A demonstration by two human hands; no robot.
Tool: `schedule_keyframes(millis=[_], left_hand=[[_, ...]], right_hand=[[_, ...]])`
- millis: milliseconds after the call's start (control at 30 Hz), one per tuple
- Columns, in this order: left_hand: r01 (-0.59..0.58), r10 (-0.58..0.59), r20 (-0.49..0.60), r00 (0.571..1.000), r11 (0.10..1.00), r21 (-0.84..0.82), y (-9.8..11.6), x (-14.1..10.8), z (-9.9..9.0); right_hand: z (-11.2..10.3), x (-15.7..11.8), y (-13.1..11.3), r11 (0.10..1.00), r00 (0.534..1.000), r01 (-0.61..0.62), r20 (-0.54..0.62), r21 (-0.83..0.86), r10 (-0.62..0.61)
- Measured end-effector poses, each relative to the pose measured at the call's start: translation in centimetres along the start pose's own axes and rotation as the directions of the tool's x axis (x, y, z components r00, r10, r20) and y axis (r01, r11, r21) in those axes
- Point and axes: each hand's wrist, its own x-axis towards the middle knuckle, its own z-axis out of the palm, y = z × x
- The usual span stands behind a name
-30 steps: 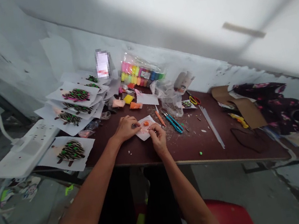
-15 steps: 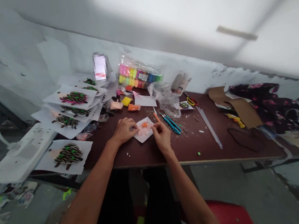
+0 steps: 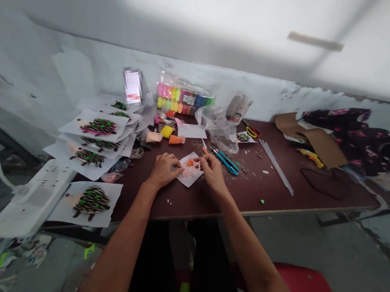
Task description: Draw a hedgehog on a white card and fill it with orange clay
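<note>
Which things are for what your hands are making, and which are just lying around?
In use:
left hand
right hand
paper card with orange clay
orange-handled tool

Just lying around:
power strip
red-and-yellow scissors
brown cardboard
dark floral cloth

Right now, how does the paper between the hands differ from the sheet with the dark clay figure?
The card is smaller than the sheet. It carries orange clay on pale orange lines; the sheet, a dark figure dotted green. The card lies between left hand and right hand; the sheet, untouched. Both are white paper on the table.
</note>
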Motion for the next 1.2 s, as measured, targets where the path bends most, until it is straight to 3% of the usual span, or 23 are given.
schedule_keyframes(millis=[100,167,367,500,633,867,1033,1200], left_hand=[[0.009,-0.009,0.003,1.000,1.000,0.004,-0.1,0.0,0.0],[0.007,-0.007,0.005,1.000,1.000,0.006,-0.2,0.0,0.1],[-0.007,0.007,-0.008,1.000,1.000,0.006,-0.7,0.0,0.5],[-0.003,0.003,-0.010,1.000,1.000,0.003,-0.8,0.1,0.5],[0.009,-0.009,-0.013,1.000,1.000,0.009,-0.6,0.1,0.5],[0.037,-0.037,-0.018,0.999,0.999,-0.005,-0.7,0.1,0.6],[0.050,-0.050,-0.002,0.999,0.999,-0.012,-0.8,0.1,0.5],[0.048,-0.048,-0.004,0.999,0.999,-0.004,-0.7,0.1,0.6]], right_hand=[[0.0,-0.2,-0.7,0.999,0.995,-0.033,0.088,-0.033,0.036],[0.1,-0.9,-1.3,0.981,0.993,0.009,0.116,-0.196,0.014],[1.3,-3.4,-2.1,0.742,0.957,0.261,0.269,-0.617,-0.113],[2.2,-3.8,-1.8,0.606,0.931,0.359,0.311,-0.709,-0.188],[2.4,-3.9,-1.2,0.535,0.910,0.415,0.329,-0.735,-0.253],[2.1,-4.3,-0.7,0.565,0.890,0.456,0.333,-0.688,-0.312],[1.9,-4.4,-0.6,0.627,0.916,0.400,0.268,-0.668,-0.299],[2.1,-4.2,-0.6,0.591,0.916,0.401,0.289,-0.700,-0.279]])
